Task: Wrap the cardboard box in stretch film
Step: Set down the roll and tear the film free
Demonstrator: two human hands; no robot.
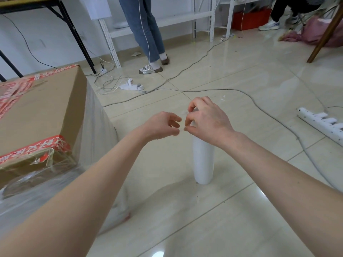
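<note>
- A cable-strewn tiled floor [241, 75] is being used as the workspace.
- The cardboard box [42, 108], at frame left, is being shown with stretch film [96, 130] on its sides and its top bare, so the wrapping seems partly done.
- At centre, film from the upright roll [203, 164] is being pinched by the right hand [207, 123]. Whether anything is being held by the left hand [163, 127], whose fingers are curled, cannot be told.

Glossy beige tile floor [241, 75] mirrors overhead light in pale patches. A grey cable [187, 66] snakes across it past a white power strip [132, 85]. Against the white wall [37, 43] stand a black-legged table [74, 32] and white slotted shelving [211, 14] holding a red crate [250, 18]. A person in jeans [146, 30] stands there. At right lie a perforated white rail [321, 123] and what may be a pink fabric bundle [311, 32]
</note>
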